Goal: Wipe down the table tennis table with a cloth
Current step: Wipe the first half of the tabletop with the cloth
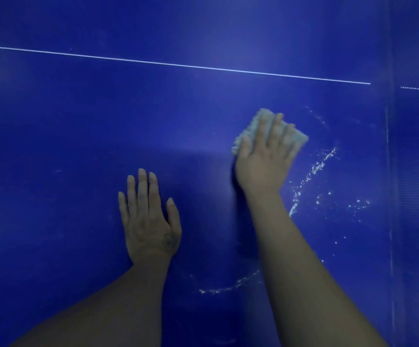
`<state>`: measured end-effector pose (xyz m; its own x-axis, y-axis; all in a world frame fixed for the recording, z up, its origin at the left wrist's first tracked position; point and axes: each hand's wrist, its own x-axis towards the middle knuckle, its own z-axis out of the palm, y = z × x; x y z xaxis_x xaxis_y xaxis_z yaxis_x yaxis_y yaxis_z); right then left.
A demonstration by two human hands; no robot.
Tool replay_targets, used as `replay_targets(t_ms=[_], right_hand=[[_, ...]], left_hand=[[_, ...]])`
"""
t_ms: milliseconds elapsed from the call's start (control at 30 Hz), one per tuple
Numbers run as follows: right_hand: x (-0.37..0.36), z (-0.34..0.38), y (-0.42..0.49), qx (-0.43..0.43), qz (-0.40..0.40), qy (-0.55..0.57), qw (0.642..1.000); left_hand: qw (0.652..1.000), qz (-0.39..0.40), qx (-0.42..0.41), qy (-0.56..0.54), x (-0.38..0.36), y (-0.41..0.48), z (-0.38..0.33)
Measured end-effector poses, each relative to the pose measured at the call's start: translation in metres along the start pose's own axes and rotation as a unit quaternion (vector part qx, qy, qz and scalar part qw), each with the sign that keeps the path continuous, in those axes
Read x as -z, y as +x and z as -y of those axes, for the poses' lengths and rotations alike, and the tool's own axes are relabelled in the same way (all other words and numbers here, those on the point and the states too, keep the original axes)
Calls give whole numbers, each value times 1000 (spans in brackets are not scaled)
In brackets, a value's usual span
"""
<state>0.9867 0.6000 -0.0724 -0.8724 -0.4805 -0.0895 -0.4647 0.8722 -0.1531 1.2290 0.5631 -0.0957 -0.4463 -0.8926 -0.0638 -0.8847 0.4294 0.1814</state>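
Observation:
The blue table tennis table [78, 121] fills the whole view. My right hand [266, 159] presses flat on a pale, fluffy cloth [256, 121], which sticks out past my fingertips and thumb on the table's right part. My left hand [148, 221] lies flat on the table surface, fingers slightly apart, holding nothing, to the left of and nearer than the right hand. Curved trails of white foamy residue [313, 171] arc across the surface to the right of the right forearm, and another arc of white residue [228, 288] lies between my forearms.
A thin white line [173, 63] crosses the table from left to right beyond both hands. A vertical seam or net strip [392, 171] runs down the right side, with more blue surface past it.

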Motion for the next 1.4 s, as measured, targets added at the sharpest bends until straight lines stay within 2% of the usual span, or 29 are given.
replay_targets(t_ms=[133,200,267,333,400,433,467,533,567,600,633,700,800,867,900,967,1100,1167,1233,1300,1400], right_hand=[[-13,50,-14,202,10,5,979],[-16,33,-6,237,8,-5,971],[-14,-5,5,156,-9,-17,988],[-8,-42,5,23,-22,-3,1000],[-6,-42,-13,-48,-21,12,999],[-6,-32,-28,-25,-16,9,1000],[-8,-22,-46,40,-9,5,999],[-15,-18,-78,212,11,1,977],[-15,-27,-86,263,22,-1,964],[-13,-41,-89,279,32,0,960],[-10,-57,-92,261,37,2,965],[-3,-83,-100,163,48,-1,986],[-2,-81,-126,11,47,12,999],[-6,-52,-145,-25,35,17,999],[-10,-35,-152,-18,31,19,999],[-16,2,-170,37,42,21,998],[-32,46,-225,206,43,43,977],[-35,31,-251,285,55,39,956],[-35,-10,-262,309,63,27,949],[-26,-57,-264,245,57,0,968],[-18,-77,-266,40,41,-9,998]], left_hand=[[1000,-1,2,-3,0,1,0],[1000,-7,-2,-9,1,0,0],[1000,-13,-5,-19,2,0,0],[1000,-16,-8,-20,4,-1,0],[1000,-20,-9,-22,5,-2,0],[999,-22,-10,-25,5,-1,-1],[999,-27,-12,-31,5,-1,-1],[998,-38,-19,-42,5,-2,-1],[998,-45,-22,-47,5,-2,0],[997,-51,-25,-53,5,-2,0],[996,-56,-27,-60,6,-2,1],[994,-62,-31,-90,9,-2,1],[973,-58,-17,-223,17,-8,9],[963,-68,-13,-262,24,-25,29],[969,-78,-16,-233,27,-38,43],[986,-75,-21,-149,29,-73,78],[998,-14,-28,-54,24,-141,124],[999,-2,-30,-38,21,-151,134],[999,6,-20,-40,19,-149,134],[999,13,-14,-42,20,-149,133],[999,21,-10,-39,20,-151,132]])
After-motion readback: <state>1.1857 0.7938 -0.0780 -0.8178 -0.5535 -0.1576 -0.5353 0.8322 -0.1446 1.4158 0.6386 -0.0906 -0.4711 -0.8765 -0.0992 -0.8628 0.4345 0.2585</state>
